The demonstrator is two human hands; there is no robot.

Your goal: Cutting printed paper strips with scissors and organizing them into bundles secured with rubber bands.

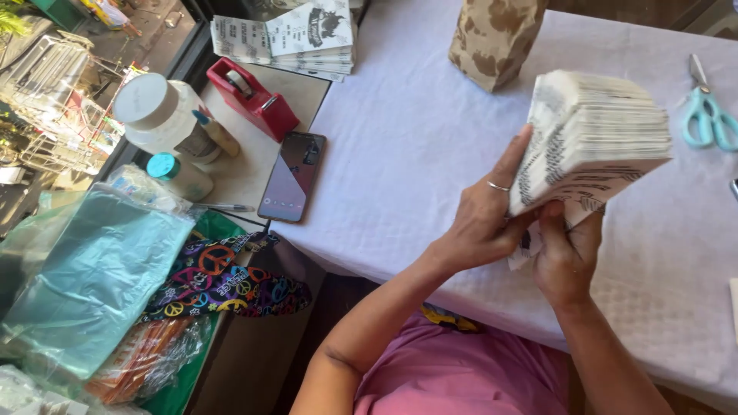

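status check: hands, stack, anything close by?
Left hand and right hand both grip the paper stack, held above the white tablecloth. Scissors and brown spotted bag lie apart.

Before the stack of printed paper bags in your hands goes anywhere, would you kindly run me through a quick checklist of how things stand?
1. Stack of printed paper bags supported from both sides: ok; the left hand clasps its side, the right hand grips under its lower corner.
2. Stack square and even: not ok; it is tilted and its edges fan out.
3. Bare stretch of white tablecloth below the stack: ok.
4. Scissors apart from the hands: ok; they lie to the right on the cloth.
5. Brown patterned bag stands apart from the stack: ok.
6. Phone safely placed: cannot tell; it lies near the cloth's edge.
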